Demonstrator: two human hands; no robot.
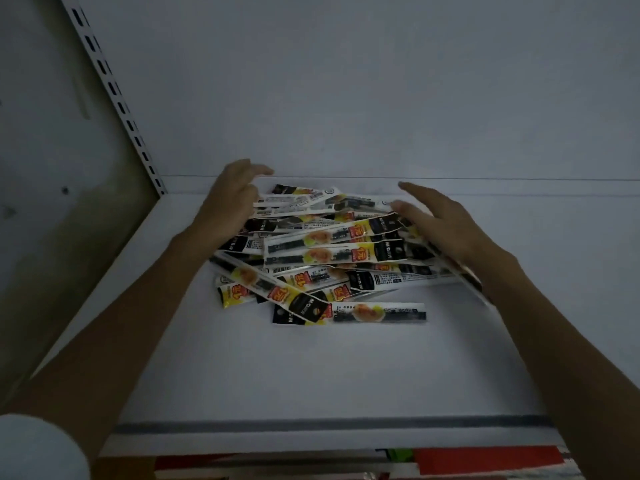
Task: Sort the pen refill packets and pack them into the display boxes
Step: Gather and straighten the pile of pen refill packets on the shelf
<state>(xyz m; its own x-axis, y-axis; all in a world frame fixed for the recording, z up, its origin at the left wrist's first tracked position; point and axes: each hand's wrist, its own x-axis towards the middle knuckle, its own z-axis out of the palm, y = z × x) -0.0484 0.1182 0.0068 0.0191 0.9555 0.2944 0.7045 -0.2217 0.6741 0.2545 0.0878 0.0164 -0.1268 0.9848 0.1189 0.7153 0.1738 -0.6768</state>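
Observation:
A loose heap of pen refill packets [329, 258] lies on a white shelf [311, 368], each a long narrow sleeve printed in black, yellow and red. One packet [349, 313] lies apart at the front of the heap. My left hand [232, 195] rests against the heap's far left side, fingers relaxed and slightly bent. My right hand [440, 223] lies over the heap's right side with fingers spread and straight, touching the packet ends. Neither hand grips a packet. No display box is visible.
A white back wall [346, 98] closes the shelf behind the heap. A perforated upright post [114, 95] runs along the left. The shelf's front lip [311, 434] carries a grey strip, with red and green items [485, 460] on the level below.

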